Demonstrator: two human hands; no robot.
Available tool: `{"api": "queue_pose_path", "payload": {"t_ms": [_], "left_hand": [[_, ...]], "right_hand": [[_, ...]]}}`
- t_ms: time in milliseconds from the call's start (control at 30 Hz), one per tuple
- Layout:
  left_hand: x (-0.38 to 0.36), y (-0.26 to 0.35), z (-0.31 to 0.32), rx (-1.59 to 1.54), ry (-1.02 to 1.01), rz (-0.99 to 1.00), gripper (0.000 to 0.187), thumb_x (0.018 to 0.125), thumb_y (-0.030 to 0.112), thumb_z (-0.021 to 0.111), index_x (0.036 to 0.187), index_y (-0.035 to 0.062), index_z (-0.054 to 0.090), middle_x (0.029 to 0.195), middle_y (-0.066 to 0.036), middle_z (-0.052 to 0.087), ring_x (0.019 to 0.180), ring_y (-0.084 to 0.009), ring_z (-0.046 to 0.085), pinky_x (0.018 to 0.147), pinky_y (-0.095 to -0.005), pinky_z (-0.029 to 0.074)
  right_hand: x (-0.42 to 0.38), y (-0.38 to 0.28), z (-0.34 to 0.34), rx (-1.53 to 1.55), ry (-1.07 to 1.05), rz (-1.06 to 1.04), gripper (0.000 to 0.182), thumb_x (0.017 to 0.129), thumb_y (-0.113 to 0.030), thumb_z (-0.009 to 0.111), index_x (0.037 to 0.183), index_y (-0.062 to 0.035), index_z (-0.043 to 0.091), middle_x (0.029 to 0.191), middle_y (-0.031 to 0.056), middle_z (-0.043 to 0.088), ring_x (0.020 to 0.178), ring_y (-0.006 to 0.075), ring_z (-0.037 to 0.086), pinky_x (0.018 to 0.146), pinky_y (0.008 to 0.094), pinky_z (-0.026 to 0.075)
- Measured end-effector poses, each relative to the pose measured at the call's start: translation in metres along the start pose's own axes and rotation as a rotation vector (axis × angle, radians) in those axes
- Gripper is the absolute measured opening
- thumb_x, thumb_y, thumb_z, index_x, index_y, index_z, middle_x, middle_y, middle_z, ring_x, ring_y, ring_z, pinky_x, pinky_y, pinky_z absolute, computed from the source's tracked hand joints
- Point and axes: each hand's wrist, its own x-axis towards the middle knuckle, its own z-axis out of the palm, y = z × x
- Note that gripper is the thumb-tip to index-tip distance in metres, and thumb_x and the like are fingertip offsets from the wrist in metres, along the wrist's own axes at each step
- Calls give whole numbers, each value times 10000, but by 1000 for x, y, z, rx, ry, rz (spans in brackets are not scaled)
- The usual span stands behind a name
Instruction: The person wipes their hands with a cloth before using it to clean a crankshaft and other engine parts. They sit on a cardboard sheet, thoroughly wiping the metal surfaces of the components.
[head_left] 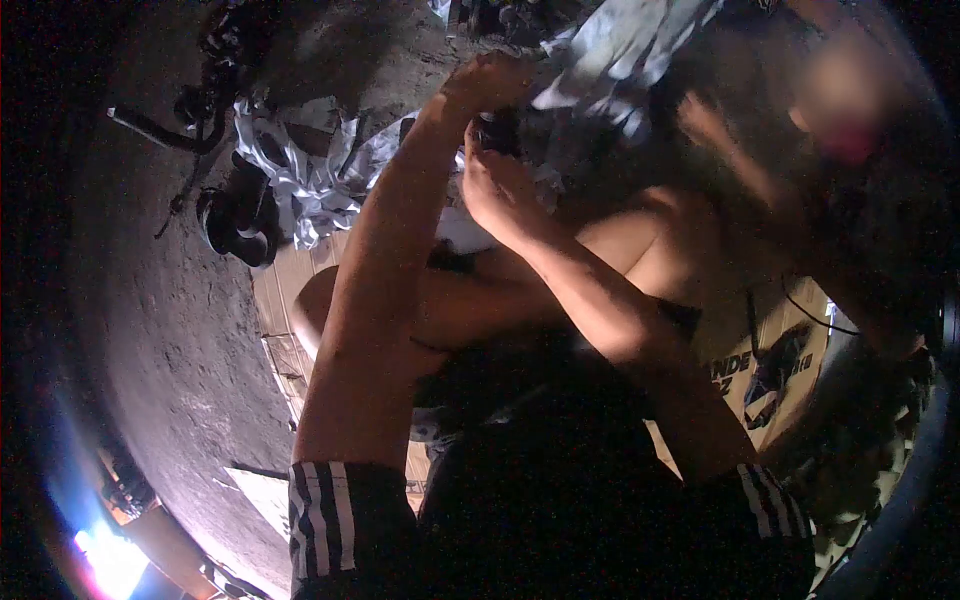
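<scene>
My left hand is at the top centre, its fingers dim and blurred. Just below and to its right, my right hand is closed around a small dark object, whose shape is hard to make out. Crumpled whitish sheeting lies on the ground to the left of my forearms, and more pale, shiny material shows beyond my hands at the upper right. My crossed legs are beneath my arms.
Flattened cardboard with dark print lies under me. Dark parts and a bent tube rest on the rough ground at left. Another person's arm reaches in at right. A bright light glares at lower left.
</scene>
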Motion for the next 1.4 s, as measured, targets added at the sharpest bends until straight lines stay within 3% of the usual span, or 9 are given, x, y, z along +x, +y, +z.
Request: {"api": "queue_pose_path", "payload": {"t_ms": [200,267,433,867,1000,1067,1200,1367,1400], "left_hand": [[-5,-21,37,24,188,112,382,928,313,496,1226,76,525,1006,-258,659,934,-433,654,803,-541,542],[-3,-17,33,-79,370,119,375,926,301,499,1216,65,526,996,-249,664,929,-422,658,799,-535,545],[-17,19,-15,364,30,36,352,927,282,510,1237,118,539,1041,-217,661,961,-386,655,836,-517,538],[-14,34,-35,-252,-216,-325,370,921,254,516,1279,160,536,1188,-226,608,1040,-421,618,851,-513,526],[-17,-15,28,429,450,214,300,897,233,543,1184,156,586,1035,-134,681,827,-358,674,619,-447,554],[-4,-36,58,-289,389,32,267,868,227,563,1122,156,604,959,-128,676,806,-312,676,639,-441,551],[-16,20,-15,-220,96,-28,270,855,238,571,1110,157,606,939,-123,666,788,-306,672,670,-455,551],[-13,-25,37,53,369,127,270,884,228,555,1143,163,596,1136,-145,644,941,-396,650,777,-514,530],[-6,-32,37,65,382,135,270,884,228,555,1143,163,596,1136,-145,644,941,-396,650,777,-514,530]], "right_hand": [[-14,26,30,-11,343,-188,669,869,-80,523,1469,33,250,869,307,645,703,432,646,664,508,519],[-31,13,3,225,-103,130,660,872,-74,516,1472,27,261,785,283,639,688,426,642,634,497,513],[6,-11,13,138,135,-42,243,885,-112,519,1073,24,592,797,287,647,764,431,661,685,501,537],[5,-2,31,184,111,-13,358,939,-126,484,1265,21,484,974,221,654,843,354,650,739,437,517],[-39,-25,4,1055,-2,359,307,957,-176,510,1196,14,544,1004,125,652,945,256,623,849,387,496],[-39,-17,11,749,100,231,316,951,-175,505,1209,5,542,955,171,650,865,320,626,768,424,499],[-18,-5,10,148,87,-4,483,913,-132,517,1383,-90,414,832,276,637,701,430,640,555,481,496],[-44,53,51,92,-25,-82,489,974,-203,403,1449,-90,373,991,222,673,929,407,641,820,521,472],[-58,14,27,745,86,410,465,969,-196,415,1423,-94,426,967,208,673,874,384,649,768,481,492]]}}
